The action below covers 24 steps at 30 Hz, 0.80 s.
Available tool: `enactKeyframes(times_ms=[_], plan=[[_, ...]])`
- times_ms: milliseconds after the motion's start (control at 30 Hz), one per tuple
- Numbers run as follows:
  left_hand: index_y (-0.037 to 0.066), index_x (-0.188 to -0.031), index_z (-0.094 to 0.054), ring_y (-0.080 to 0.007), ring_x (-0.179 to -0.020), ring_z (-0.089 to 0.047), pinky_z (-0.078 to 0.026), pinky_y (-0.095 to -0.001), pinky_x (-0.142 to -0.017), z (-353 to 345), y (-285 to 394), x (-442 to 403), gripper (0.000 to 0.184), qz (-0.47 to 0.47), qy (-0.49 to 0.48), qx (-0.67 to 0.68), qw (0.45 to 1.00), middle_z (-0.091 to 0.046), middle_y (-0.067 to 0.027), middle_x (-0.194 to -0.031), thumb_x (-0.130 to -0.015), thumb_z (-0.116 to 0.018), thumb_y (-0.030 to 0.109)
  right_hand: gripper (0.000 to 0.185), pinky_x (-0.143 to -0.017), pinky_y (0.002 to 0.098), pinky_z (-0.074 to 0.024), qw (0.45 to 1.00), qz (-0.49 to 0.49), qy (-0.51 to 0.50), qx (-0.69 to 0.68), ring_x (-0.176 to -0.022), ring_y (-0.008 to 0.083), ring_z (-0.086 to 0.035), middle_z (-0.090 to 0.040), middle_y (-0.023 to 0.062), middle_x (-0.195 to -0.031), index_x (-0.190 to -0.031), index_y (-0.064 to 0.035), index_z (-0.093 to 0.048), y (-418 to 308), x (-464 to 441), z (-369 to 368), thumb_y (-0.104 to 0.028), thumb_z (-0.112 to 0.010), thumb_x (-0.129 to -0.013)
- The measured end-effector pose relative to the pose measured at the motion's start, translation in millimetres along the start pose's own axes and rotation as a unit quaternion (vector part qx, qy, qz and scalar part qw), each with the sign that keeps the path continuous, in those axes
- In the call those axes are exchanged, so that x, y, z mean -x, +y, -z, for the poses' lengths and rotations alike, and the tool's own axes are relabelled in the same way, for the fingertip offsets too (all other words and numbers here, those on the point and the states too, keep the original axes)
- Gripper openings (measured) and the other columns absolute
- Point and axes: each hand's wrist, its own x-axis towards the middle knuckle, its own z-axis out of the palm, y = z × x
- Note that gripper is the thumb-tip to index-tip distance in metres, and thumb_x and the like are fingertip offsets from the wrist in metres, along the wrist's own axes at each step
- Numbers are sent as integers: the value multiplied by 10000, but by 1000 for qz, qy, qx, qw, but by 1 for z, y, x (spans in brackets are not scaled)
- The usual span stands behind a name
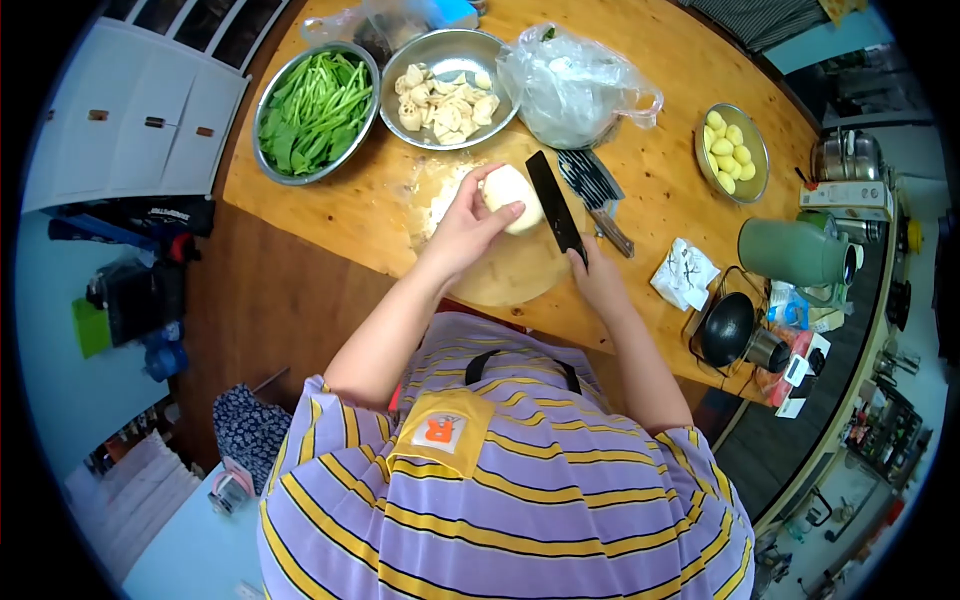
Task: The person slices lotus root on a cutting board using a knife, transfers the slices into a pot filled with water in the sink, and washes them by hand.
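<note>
My left hand point(462, 225) is closed around a pale, round, peeled vegetable point(513, 200), whose exact kind I cannot make out. It is held above a round wooden cutting board point(505, 275), which has pale scraps on its left part. In my right hand point(598, 275) is the handle of a knife with a black blade point(553, 200). The blade points away from me, just right of the vegetable. Beyond the board, a metal bowl point(388, 118) holds pale cut pieces point(450, 103). A cleaver point(590, 180) with a dark, streaked blade lies right of the knife.
Leafy greens point(315, 115) fill a bowl at the far left. A plastic bag point(575, 85) sits behind the board. To the right are a bowl of small yellow potatoes point(730, 150), a crumpled white bag point(685, 273), a green jug point(790, 250) and a black pan point(728, 330).
</note>
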Motion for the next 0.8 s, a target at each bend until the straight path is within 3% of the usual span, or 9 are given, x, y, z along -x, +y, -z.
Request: enactKeyframes(times_ms=[33,133,167,267,367,500,667,800], plan=[[96,-1448,-439,-221,-1048,-642,-544,-331,-874,15,-27,-13,640,-20,-2,-117,993,-611,-137,-1234,-909,-757,232,304,-741,535,-504,1000,8,8,-6,-894,476,-645,-685,257,-967,-1251,-76,-530,0,1,0,-248,-571,-1004],[92,-1441,-479,-302,-1131,-610,-513,-389,-968,49,-101,-43,668,-105,44,-433,894,-567,-192,-1291,-864,-794,208,292,-759,523,-512,999,25,9,26,-917,461,-648,-687,242,-995,-1262,-96,-538,-6,5,3,-254,-548,-1017],[148,-1415,-519,-350,-1110,-585,-502,-451,-954,49,-106,-42,752,-75,56,-425,901,-522,-216,-1299,-749,-855,239,287,-765,518,-516,998,30,6,46,-926,455,-649,-688,237,-1006,-1266,-104,-542,-10,6,5,-254,-541,-1020],[108,-1366,-536,-357,-1130,-561,-480,-445,-972,31,-77,-28,701,-188,130,-564,793,-517,-187,-1279,-755,-848,252,277,-782,507,-526,994,59,18,90,-944,439,-652,-685,227,-1059,-1269,-115,-549,-24,10,8,-243,-531,-1024],[47,-1220,-582,-400,-1119,-540,-457,-461,-970,36,-105,-27,541,-312,166,-533,768,-520,-189,-1255,-777,-830,233,261,-800,507,-527,992,94,13,85,-961,428,-651,-677,213,-1092,-1243,-108,-558,-30,10,9,-244,-528,-1022],[36,-1020,-598,-382,-1101,-534,-450,-459,-966,48,-142,-30,294,-358,148,-456,801,-564,-161,-1168,-816,-789,127,231,-764,511,-533,986,122,-18,113,-910,434,-658,-671,209,-1065,-1179,-77,-559,-54,8,20,-239,-526,-1018],[58,-993,-627,-363,-1145,-533,-469,-440,-980,55,-154,-33,238,-363,158,-422,816,-572,-136,-1164,-817,-781,103,183,-704,521,-530,968,122,-114,187,-806,441,-659,-675,228,-899,-1048,-42,-522,-73,-5,44,-222,-520,-1014],[51,-991,-630,-365,-1161,-540,-462,-439,-980,58,-157,-34,213,-362,149,-398,830,-579,-146,-1171,-829,-766,72,181,-701,529,-524,954,151,-119,230,-771,443,-654,-656,241,-803,-1000,-33,-498,-93,-13,61,-212,-522,-1011]])
